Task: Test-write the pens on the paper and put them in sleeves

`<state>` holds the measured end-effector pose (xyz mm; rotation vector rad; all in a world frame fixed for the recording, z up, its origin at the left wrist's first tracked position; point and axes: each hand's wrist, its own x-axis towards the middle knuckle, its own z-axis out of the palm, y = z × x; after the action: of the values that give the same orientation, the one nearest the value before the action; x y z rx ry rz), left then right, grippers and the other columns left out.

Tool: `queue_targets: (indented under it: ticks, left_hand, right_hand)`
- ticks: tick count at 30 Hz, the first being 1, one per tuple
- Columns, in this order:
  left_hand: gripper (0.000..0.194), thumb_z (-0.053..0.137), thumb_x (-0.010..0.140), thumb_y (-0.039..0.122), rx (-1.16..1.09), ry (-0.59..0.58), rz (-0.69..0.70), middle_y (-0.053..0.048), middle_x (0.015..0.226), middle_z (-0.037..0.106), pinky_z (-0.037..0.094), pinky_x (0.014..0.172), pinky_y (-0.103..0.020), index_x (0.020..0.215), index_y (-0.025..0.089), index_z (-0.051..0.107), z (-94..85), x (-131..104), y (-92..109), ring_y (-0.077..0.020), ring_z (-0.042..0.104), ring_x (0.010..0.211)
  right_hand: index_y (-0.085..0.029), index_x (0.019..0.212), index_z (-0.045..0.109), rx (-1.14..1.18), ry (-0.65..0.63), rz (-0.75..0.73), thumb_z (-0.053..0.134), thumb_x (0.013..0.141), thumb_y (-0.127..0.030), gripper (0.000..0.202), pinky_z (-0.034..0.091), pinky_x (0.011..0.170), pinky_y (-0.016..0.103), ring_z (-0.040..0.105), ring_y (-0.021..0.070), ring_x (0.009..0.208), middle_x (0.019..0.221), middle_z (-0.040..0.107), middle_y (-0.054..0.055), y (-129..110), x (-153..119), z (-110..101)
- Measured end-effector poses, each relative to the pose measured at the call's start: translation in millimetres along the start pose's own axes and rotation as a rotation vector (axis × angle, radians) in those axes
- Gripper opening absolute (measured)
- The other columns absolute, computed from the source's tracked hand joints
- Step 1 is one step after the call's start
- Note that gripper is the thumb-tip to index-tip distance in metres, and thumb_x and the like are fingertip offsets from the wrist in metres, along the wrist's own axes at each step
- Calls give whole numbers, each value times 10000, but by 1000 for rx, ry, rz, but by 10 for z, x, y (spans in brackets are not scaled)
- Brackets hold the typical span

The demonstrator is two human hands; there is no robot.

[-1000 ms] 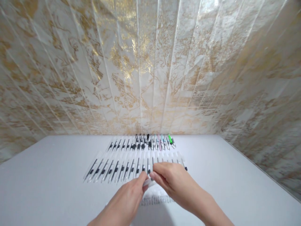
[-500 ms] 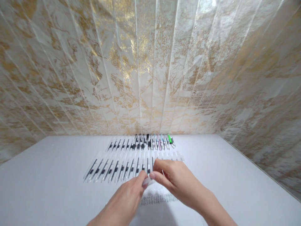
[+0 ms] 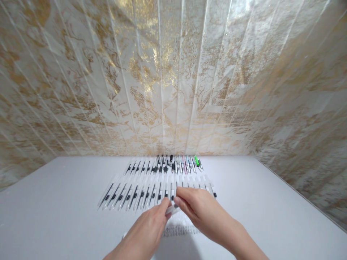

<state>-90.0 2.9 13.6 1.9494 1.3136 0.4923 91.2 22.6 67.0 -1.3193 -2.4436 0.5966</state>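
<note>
Between my hands is a short, translucent whitish pen barrel or sleeve (image 3: 170, 209), tilted up to the right. My left hand (image 3: 148, 225) pinches its left end between thumb and fingers. My right hand (image 3: 200, 209) is closed at its other end, where a small dark bit shows by the thumb; the grip itself is partly hidden. Just beyond my hands lies a long slanted row of clear sleeves with black pen parts (image 3: 135, 195). The right part of that row is partly covered by my right hand. Below my hands runs a band of small dark pieces or marks (image 3: 180, 231), too fine to make out.
At the back of the white table (image 3: 54, 209) lies a second row of pens (image 3: 165, 164), several black, some pink, white and blue. A bright green pen (image 3: 197, 161) is near its right end. Behind rises a white and gold patterned sheet (image 3: 173, 90).
My right hand's fingers have closed in around the end of the translucent piece. The right hand has dipped slightly, uncovering a black pen part at the row's right end.
</note>
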Motion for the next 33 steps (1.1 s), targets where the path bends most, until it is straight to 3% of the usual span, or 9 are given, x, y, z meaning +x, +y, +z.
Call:
queue_targets:
  ticks: [5,10,15,18,22,28,33]
  left_hand:
    - [219,334,927,281,68,1,-17,-90,921,697,466,752,-307,997,215,530,-14,12,12,-232,657,851]
    - [180,341,921,294,54,29,14,-60,862,682,458,724,-282,937,229,508,46,16,-92,-209,646,804]
    - [215,295,919,292,93,20,31,-79,878,675,420,670,-289,998,220,482,77,27,-149,-226,641,795]
    - [216,253,918,278,154,18,19,-53,765,632,355,595,-288,966,214,454,64,31,-138,-210,595,669]
    - [163,264,923,268,136,19,37,-32,757,608,336,591,-279,932,225,421,53,31,-122,-192,568,655]
    - [163,265,923,281,78,-23,23,-73,840,654,376,638,-281,936,218,415,3,11,-15,-202,602,731]
    - [174,230,926,286,135,-68,-1,-29,744,591,350,613,-279,878,231,389,-54,4,80,-186,540,657]
  right_hand:
    - [-225,684,414,18,17,33,336,1013,-376,370,280,540,240,461,130,535,603,510,-35,17,-4,-21]
    - [-233,844,449,57,15,-64,444,964,-232,120,343,589,229,532,146,654,775,615,-11,33,-67,-43]
    - [-236,781,397,-50,35,-55,370,992,-253,213,311,560,251,489,163,603,709,578,-2,45,-18,87]
    - [-242,754,369,-59,53,-30,355,1002,-289,253,291,556,251,476,161,584,671,545,-17,55,19,108]
    - [-241,724,359,-8,64,-13,330,1009,-305,294,296,559,239,466,147,572,661,516,-29,45,13,58]
    - [-226,723,432,101,38,9,542,916,-248,223,301,557,213,486,123,594,681,548,-44,-21,-17,44]
    - [-223,729,447,167,140,42,505,937,-262,218,297,548,227,426,120,553,616,479,-57,55,-26,-61]
